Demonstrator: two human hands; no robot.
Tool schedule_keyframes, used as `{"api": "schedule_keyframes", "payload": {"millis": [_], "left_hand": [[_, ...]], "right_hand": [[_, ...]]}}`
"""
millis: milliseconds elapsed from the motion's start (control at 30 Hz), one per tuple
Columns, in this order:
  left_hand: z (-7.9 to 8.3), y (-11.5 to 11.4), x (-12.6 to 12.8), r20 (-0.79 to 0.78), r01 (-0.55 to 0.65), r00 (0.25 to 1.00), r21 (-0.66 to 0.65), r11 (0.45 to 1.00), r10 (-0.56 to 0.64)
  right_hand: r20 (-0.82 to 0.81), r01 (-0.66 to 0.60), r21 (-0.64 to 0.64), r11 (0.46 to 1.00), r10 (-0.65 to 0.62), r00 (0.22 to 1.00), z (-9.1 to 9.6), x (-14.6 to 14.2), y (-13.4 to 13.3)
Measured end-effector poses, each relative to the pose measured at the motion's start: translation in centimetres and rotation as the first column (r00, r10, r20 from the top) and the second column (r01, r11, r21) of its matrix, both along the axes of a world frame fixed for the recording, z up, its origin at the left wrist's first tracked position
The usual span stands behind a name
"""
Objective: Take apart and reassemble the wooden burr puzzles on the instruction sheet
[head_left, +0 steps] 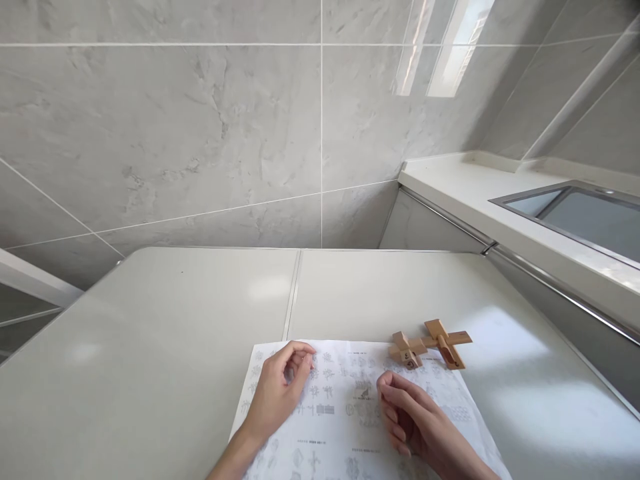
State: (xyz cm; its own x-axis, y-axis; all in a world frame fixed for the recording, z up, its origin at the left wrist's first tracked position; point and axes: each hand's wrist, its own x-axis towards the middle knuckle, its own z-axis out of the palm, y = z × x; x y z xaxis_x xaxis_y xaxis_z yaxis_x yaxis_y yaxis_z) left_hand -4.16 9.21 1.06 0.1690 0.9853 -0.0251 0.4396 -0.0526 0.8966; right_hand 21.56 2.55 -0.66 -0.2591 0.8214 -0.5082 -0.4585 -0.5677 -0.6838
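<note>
A white printed sheet with small diagrams lies on the pale table near its front edge. My left hand rests on the sheet's left part, fingers loosely curled, holding nothing. My right hand rests on the sheet's right part, fingers bent downward and empty. A small wooden interlocking puzzle of crossed bars sits at the sheet's far right corner, a short way beyond my right fingertips and untouched.
The pale table has a seam down its middle. A grey tiled wall stands behind it. To the right runs a white counter with a steel sink, separated from the table by a gap.
</note>
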Motion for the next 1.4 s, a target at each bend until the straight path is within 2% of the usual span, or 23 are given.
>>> {"api": "schedule_keyframes", "payload": {"millis": [67, 133, 167, 233, 300, 400, 467, 633, 767, 867, 967, 1033, 1167, 1233, 1300, 1400], "left_hand": [[0.0, 0.0, 0.0, 0.000, 0.001, 1.000, -0.003, 1.000, -0.001], [0.0, 0.0, -0.1, -0.002, 0.004, 1.000, -0.007, 1.000, -0.004], [-0.1, 0.0, -0.1, -0.002, 0.006, 1.000, -0.008, 1.000, -0.006], [-0.2, 0.1, -0.2, -0.003, 0.009, 1.000, -0.012, 1.000, -0.009], [-0.3, 0.2, -0.2, -0.002, 0.013, 1.000, -0.013, 1.000, -0.013], [-0.4, 0.2, -0.2, -0.001, 0.017, 1.000, -0.016, 1.000, -0.017], [-0.4, 0.2, -0.2, -0.001, 0.016, 1.000, -0.017, 1.000, -0.016], [-0.4, 0.1, -0.3, -0.002, 0.017, 1.000, -0.020, 1.000, -0.017], [-0.4, 0.2, -0.3, -0.002, 0.011, 1.000, -0.016, 1.000, -0.011], [-0.4, 0.2, -0.2, -0.002, 0.011, 1.000, -0.015, 1.000, -0.011], [-0.4, 0.1, -0.3, -0.003, 0.017, 1.000, -0.018, 1.000, -0.017], [-0.4, 0.1, -0.3, -0.005, 0.021, 1.000, -0.018, 1.000, -0.022], [-0.3, 0.1, -0.3, -0.019, 0.027, 0.999, -0.023, 0.999, -0.027], [-0.3, 0.2, -0.3, -0.025, 0.028, 0.999, -0.029, 0.999, -0.029], [-0.4, 0.2, -0.3, -0.028, 0.029, 0.999, -0.030, 0.999, -0.030], [-0.5, 0.1, -0.3, -0.040, 0.039, 0.998, -0.028, 0.999, -0.040]], "right_hand": [[-0.067, 0.004, 0.013, 1.000, -0.003, 0.998, -0.4, 0.3, 0.0], [-0.234, 0.052, 0.053, 0.997, -0.038, 0.971, -1.0, 0.9, 0.0], [-0.343, 0.104, 0.065, 0.992, -0.076, 0.936, -1.3, 1.2, 0.0], [-0.545, 0.259, 0.029, 0.965, -0.202, 0.813, -1.8, 2.0, 0.0], [-0.645, 0.381, -0.060, 0.923, -0.327, 0.690, -2.1, 2.8, 0.2], [-0.718, 0.465, -0.168, 0.869, -0.431, 0.547, -2.0, 3.6, 0.5], [-0.742, 0.485, -0.211, 0.849, -0.462, 0.486, -1.8, 3.9, 0.7], [-0.747, 0.518, -0.252, 0.818, -0.504, 0.433, -1.6, 4.3, 1.0], [-0.741, 0.528, -0.247, 0.812, -0.509, 0.437, -1.5, 4.7, 1.1], [-0.729, 0.531, -0.216, 0.819, -0.497, 0.470, -1.7, 4.9, 1.3], [-0.687, 0.544, -0.156, 0.825, -0.486, 0.540, -1.9, 5.1, 1.4], [-0.616, 0.564, -0.091, 0.821, -0.492, 0.616, -1.9, 5.0, 1.4], [-0.310, 0.540, 0.092, 0.837, -0.491, 0.814, -1.4, 4.2, 1.0], [-0.114, 0.483, 0.192, 0.855, -0.469, 0.876, -1.1, 3.5, 0.5], [0.080, 0.389, 0.323, 0.863, -0.434, 0.897, -0.8, 2.7, -0.1], [0.344, 0.171, 0.476, 0.863, -0.361, 0.867, -0.7, 1.9, -1.0]]}}
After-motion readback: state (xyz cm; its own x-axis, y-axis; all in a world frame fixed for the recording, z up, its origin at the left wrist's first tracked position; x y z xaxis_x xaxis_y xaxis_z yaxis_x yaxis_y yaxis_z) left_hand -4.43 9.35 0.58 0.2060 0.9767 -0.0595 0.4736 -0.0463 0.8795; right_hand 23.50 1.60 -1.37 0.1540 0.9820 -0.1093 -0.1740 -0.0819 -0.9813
